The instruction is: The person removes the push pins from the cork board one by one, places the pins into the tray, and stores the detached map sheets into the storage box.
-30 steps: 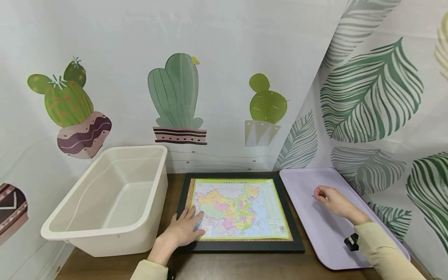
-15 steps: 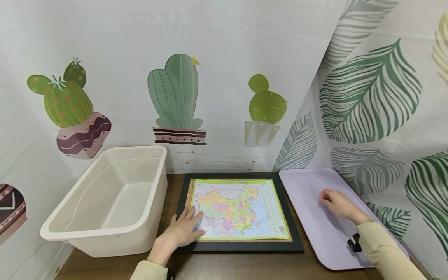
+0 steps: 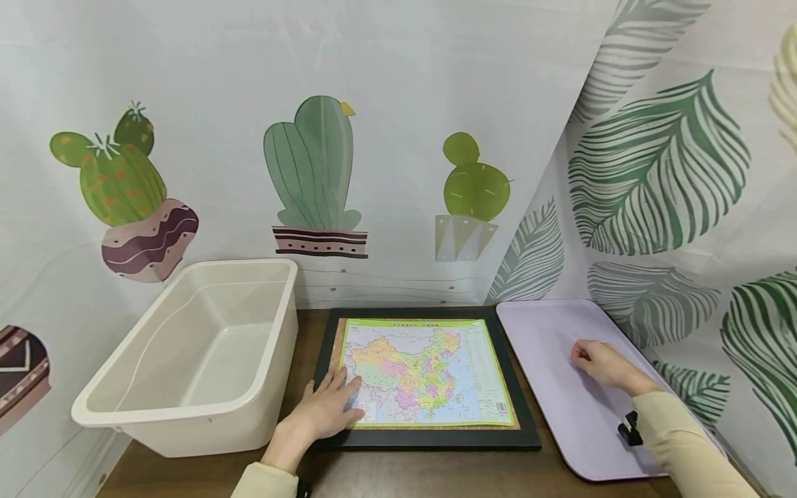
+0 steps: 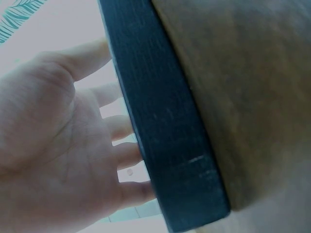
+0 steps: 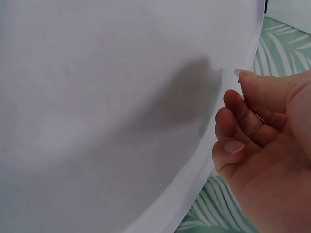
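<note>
A black-framed cork board (image 3: 436,438) lies on the table with a colourful map of China (image 3: 405,373) on it. My left hand (image 3: 326,411) rests spread on the board's lower left corner, fingertips on the map's edge. In the left wrist view, the straight fingers of the left hand (image 4: 63,141) reach behind the black frame (image 4: 160,126). Over the lilac tray (image 3: 542,325) hovers my right hand (image 3: 604,363), thumb and forefinger pinched. A tiny dark, pin-like thing (image 5: 238,81) shows at the thumb tip in the right wrist view; most of it is hidden.
A deep cream plastic tub (image 3: 274,353) stands left of the board. The tray lies to the right of the board, near the leaf-print curtain (image 3: 660,166). A cactus-print curtain (image 3: 398,173) hangs behind. Brown tabletop (image 3: 386,474) shows along the front.
My right hand has shifted slightly right and down over the tray, its fingertips still together. The left hand, board and map have not moved.
</note>
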The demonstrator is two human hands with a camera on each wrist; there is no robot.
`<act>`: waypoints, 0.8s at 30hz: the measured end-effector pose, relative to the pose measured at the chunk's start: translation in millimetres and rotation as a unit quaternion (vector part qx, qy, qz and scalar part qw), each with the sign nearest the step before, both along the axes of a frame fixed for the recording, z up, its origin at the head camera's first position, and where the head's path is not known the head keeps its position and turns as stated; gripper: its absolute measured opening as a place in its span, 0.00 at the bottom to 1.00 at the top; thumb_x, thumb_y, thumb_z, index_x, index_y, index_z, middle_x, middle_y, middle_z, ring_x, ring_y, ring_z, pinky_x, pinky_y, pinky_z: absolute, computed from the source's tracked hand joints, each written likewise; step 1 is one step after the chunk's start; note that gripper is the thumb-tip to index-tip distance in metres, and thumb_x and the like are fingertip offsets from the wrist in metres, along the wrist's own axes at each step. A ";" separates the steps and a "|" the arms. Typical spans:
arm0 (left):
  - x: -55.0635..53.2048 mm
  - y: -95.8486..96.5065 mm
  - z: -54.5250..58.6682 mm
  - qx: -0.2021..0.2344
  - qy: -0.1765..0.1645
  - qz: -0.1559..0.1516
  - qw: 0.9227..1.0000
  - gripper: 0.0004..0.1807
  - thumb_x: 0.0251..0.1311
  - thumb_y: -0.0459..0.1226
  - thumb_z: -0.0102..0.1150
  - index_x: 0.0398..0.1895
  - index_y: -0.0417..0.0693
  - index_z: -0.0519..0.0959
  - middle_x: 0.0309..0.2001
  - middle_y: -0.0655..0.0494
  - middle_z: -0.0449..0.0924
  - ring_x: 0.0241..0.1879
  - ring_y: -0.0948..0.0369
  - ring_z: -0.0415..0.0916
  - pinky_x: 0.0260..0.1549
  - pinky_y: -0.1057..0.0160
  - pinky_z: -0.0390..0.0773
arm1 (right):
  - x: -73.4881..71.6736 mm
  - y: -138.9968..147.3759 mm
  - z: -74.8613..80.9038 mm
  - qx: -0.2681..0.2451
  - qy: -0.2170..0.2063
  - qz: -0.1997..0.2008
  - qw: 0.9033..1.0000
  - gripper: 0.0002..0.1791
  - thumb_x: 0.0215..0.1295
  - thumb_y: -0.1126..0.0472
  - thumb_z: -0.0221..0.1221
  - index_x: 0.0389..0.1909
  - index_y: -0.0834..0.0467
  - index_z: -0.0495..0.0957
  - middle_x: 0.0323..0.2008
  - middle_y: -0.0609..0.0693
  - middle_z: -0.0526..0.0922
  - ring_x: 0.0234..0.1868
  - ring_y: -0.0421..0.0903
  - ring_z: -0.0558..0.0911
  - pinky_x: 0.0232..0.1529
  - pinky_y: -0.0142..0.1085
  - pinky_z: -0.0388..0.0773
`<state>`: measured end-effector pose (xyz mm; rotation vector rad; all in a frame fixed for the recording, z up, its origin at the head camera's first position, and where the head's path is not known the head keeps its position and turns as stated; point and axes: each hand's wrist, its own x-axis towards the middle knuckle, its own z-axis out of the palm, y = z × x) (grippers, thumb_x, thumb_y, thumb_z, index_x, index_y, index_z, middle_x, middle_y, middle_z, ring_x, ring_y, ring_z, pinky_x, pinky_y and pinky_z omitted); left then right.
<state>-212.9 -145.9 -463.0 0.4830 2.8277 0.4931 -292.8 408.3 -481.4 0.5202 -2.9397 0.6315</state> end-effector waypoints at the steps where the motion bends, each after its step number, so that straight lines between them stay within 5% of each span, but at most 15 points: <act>1: 0.0 -0.1 0.2 0.000 0.000 0.000 1.000 0.35 0.67 0.51 0.57 0.72 0.46 0.65 0.74 0.37 0.51 0.73 0.39 0.44 0.62 0.28 0.45 | -0.4 0.3 -0.4 0.000 -0.002 0.001 1.000 0.11 0.61 0.71 0.60 0.25 0.56 0.72 0.23 0.42 0.71 0.26 0.37 0.68 0.27 0.33 0.66; 24: -0.6 -0.9 -0.8 -0.001 -0.001 0.001 1.000 0.35 0.67 0.52 0.57 0.72 0.47 0.65 0.74 0.37 0.51 0.73 0.39 0.44 0.62 0.27 0.45 | -3.5 2.9 -4.9 0.006 -0.025 -0.024 0.999 0.08 0.61 0.68 0.62 0.26 0.58 0.72 0.23 0.44 0.72 0.26 0.41 0.69 0.28 0.36 0.68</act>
